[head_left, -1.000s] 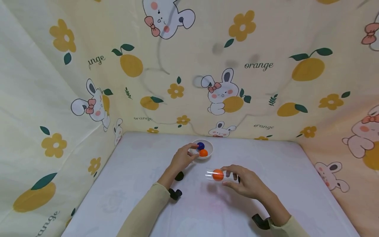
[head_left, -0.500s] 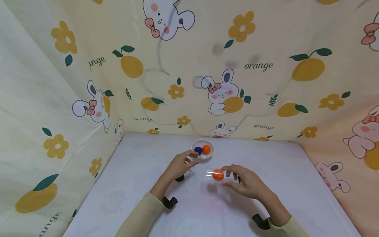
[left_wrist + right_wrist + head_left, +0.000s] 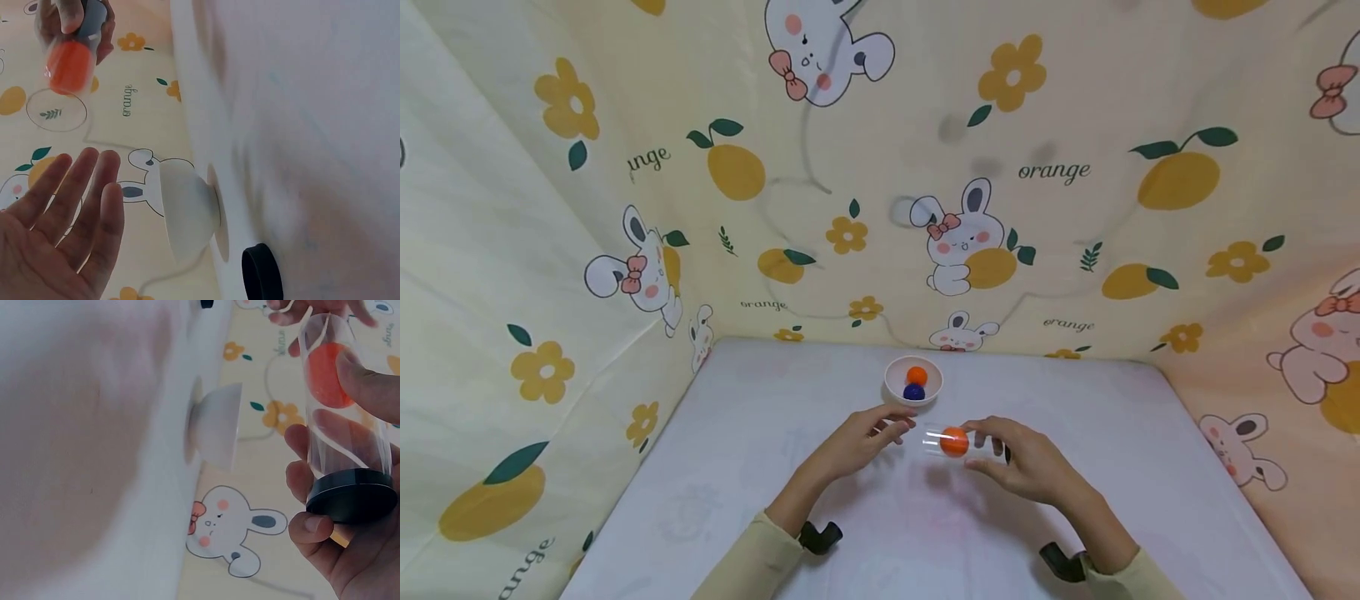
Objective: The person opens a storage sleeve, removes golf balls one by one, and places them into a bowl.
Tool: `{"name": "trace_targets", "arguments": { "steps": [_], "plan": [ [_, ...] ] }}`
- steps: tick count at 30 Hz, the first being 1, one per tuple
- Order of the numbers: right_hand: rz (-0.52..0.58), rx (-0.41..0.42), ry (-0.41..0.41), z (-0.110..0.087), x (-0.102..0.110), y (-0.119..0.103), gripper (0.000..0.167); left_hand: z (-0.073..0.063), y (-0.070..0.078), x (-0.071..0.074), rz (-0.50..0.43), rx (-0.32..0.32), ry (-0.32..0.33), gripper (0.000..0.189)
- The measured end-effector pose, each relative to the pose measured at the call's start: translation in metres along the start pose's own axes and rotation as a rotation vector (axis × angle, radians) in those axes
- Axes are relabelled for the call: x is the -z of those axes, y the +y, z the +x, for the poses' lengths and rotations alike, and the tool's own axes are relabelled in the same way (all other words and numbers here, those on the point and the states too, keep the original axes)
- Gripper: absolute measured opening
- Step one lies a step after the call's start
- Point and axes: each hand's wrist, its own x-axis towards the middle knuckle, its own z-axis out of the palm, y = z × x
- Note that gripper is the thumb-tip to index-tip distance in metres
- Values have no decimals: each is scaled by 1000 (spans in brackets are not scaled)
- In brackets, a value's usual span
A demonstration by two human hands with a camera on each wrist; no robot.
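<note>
My right hand [image 3: 1026,462] grips a clear tube [image 3: 934,442] that lies on its side in the air, a bright orange ball [image 3: 954,442] inside. A black cap [image 3: 353,495] covers the tube's end near the palm, seen in the right wrist view; the other end faces my left hand. With nothing in its loosely bent fingers, my left hand [image 3: 859,440] hovers just left of the tube and in front of a small white bowl [image 3: 891,388]. In the bowl sit another orange ball [image 3: 917,377] and a dark blue ball [image 3: 913,392], the blue one nearer me.
A black round cap [image 3: 262,272] stands on the white table [image 3: 887,533] in the left wrist view; the left hand hides it in the head view. Printed cloth walls [image 3: 850,275] close off the back and both sides.
My left hand has drawn back from the bowl toward the tube. Inside the bowl the two balls have rolled round, the blue one coming to the front. The right hand stays put.
</note>
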Motion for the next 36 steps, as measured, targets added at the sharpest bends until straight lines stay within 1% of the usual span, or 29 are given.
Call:
{"name": "trace_targets", "arguments": {
  "steps": [6,13,20,26,32,36],
  "plan": [
    [0,33,38,4,3,-1,48,-3,4,-3,22,-42,-18,45],
    [10,16,23,3,-1,-1,49,-8,4,-8,23,-71,-18,44],
    [0,4,14,-1,-3,-1,48,-9,2,-17,22,-21,50,51],
    [-8,12,13,-1,0,-3,48,-5,2,-21,7,-15,51,52],
    [-9,12,14,1,0,-4,47,-1,2,-22,25,-16,62,49],
    [-16,42,32,2,0,-4,47,0,3,-21,31,-16,68,49]
  ]
}}
